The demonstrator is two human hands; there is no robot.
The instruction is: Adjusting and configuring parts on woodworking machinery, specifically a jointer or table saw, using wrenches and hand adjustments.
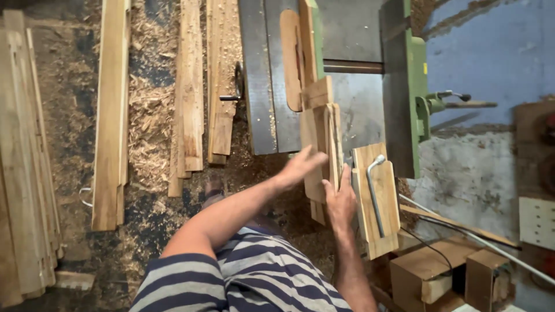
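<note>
Both arms reaching forward, hands close together.
Left hand (299,166) open, fingers spread; right hand (341,199) flat, fingers extended, forearm bare, elbow bent.

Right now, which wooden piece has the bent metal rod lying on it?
The pale board right of the right hand, with the metal rod on top; the boards both hands touch carry none.

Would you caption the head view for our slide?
Both hands, left hand and right hand, steady wooden pieces on a saw table.

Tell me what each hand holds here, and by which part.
Both hands are on the stack of short wooden boards at its near end: left hand flat against the left face, right hand on the right edge.
</note>
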